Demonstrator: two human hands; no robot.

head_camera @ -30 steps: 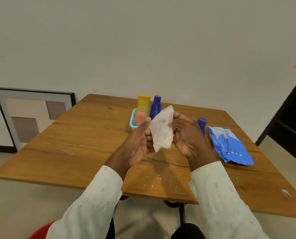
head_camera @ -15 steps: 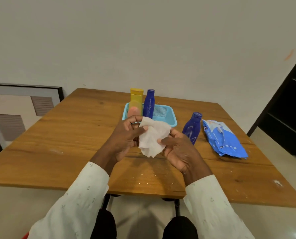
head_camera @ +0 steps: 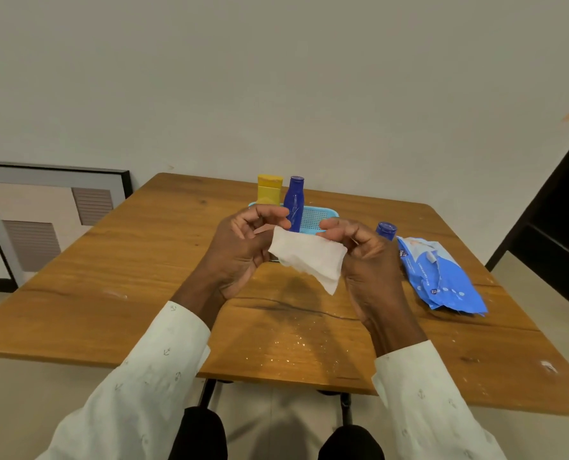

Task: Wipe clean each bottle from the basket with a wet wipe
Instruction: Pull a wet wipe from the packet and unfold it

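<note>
A white wet wipe (head_camera: pixel 309 257) is stretched between my two hands above the wooden table (head_camera: pixel 144 287). My left hand (head_camera: pixel 243 250) pinches its left end and my right hand (head_camera: pixel 369 260) pinches its right end. Behind my hands sits a light blue basket (head_camera: pixel 319 217) holding a yellow bottle (head_camera: pixel 269 190) and a dark blue bottle (head_camera: pixel 294 202), both upright. A second dark blue bottle (head_camera: pixel 386 230) stands on the table right of the basket, mostly hidden by my right hand.
A blue wet-wipe packet (head_camera: pixel 439 277) lies on the table at the right. A framed picture (head_camera: pixel 47 214) leans on the wall at the left. A dark doorway (head_camera: pixel 562 234) is at the right. A crack line runs across the tabletop below my hands.
The bunched wipe has been pulled out wider between my hands, which moved apart. The view shifted so the basket and bottles sit behind my hands.
</note>
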